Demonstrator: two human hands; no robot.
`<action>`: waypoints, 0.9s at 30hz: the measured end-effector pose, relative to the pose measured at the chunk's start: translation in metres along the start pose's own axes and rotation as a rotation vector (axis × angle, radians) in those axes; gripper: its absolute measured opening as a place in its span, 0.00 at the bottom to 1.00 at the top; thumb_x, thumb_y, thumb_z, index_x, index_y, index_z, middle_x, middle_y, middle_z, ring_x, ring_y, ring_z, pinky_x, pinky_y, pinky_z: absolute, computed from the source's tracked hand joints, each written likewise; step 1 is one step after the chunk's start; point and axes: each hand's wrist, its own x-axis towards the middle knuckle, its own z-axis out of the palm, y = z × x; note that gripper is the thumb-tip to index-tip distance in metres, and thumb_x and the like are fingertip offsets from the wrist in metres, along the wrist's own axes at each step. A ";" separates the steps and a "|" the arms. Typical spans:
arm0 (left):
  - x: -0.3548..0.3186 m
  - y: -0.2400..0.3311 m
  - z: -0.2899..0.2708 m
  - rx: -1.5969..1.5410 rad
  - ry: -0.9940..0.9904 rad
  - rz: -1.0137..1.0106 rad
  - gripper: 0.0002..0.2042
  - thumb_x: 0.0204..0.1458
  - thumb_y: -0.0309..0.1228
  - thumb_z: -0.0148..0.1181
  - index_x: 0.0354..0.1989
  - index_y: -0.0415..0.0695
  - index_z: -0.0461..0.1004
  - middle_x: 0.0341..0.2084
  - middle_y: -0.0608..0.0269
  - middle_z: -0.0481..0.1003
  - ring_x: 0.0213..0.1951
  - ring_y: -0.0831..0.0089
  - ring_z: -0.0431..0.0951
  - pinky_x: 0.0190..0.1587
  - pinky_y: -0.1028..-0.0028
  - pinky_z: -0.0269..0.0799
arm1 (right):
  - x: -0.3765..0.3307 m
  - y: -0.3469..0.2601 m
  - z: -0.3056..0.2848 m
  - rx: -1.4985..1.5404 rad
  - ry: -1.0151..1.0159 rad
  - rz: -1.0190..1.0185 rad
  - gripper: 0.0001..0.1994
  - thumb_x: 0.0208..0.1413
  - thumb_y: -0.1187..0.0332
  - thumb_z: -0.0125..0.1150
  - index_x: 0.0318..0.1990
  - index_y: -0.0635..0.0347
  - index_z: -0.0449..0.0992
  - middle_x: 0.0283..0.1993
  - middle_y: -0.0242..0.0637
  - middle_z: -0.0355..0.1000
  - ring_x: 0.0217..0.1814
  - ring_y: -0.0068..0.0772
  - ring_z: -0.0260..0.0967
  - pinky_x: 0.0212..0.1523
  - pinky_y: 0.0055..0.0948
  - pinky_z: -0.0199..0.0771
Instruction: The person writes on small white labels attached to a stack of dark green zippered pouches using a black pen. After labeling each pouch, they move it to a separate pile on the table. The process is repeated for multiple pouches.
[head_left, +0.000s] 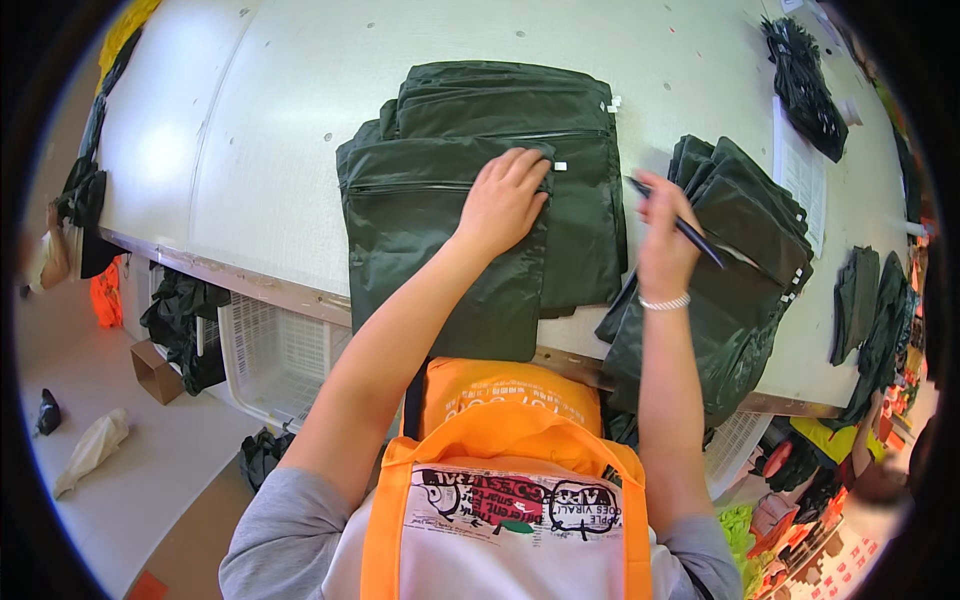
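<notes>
A person's left hand [508, 200] rests palm-down near the 1 o'clock corner of a flat dark green bag [435, 265] atop a stack [585, 225] at 12 o'clock on a pale table [290, 130]; whether its fingers pinch the fabric cannot be told. At 2 o'clock, the right hand [664, 235], wearing a pale bracelet [665, 303], grasps a dark pen [705, 245] by a second stack [735, 315].

Head-worn fisheye view, looking steeply down from above
Near above the orange fabric straps [396, 525], it faces forward past the bare hands [507, 200] and across the smooth white desk [275, 130]; straight edges bend toward the view's round, dark rim.
</notes>
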 end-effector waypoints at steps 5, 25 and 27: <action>0.005 -0.007 0.016 -0.028 -0.050 0.034 0.19 0.53 0.34 0.58 0.54 0.47 0.72 0.56 0.60 0.68 0.59 0.59 0.65 0.60 0.60 0.62 | 0.015 0.061 0.073 0.181 -0.048 0.141 0.09 0.57 0.72 0.61 0.43 0.64 0.77 0.34 0.33 0.76 0.32 0.17 0.70 0.35 0.20 0.71; 0.005 -0.006 0.022 0.041 -0.074 -0.009 0.17 0.52 0.34 0.59 0.52 0.51 0.74 0.55 0.62 0.68 0.59 0.60 0.65 0.58 0.59 0.63 | 0.008 0.092 0.089 0.009 0.077 0.004 0.05 0.49 0.73 0.64 0.27 0.62 0.73 0.19 0.35 0.70 0.19 0.23 0.66 0.24 0.25 0.68; 0.005 -0.006 0.022 0.041 -0.075 -0.007 0.17 0.52 0.34 0.59 0.52 0.51 0.74 0.55 0.62 0.68 0.59 0.60 0.65 0.58 0.59 0.63 | 0.008 0.093 0.088 0.015 0.053 0.021 0.05 0.49 0.73 0.64 0.27 0.62 0.73 0.19 0.35 0.69 0.19 0.23 0.65 0.24 0.24 0.68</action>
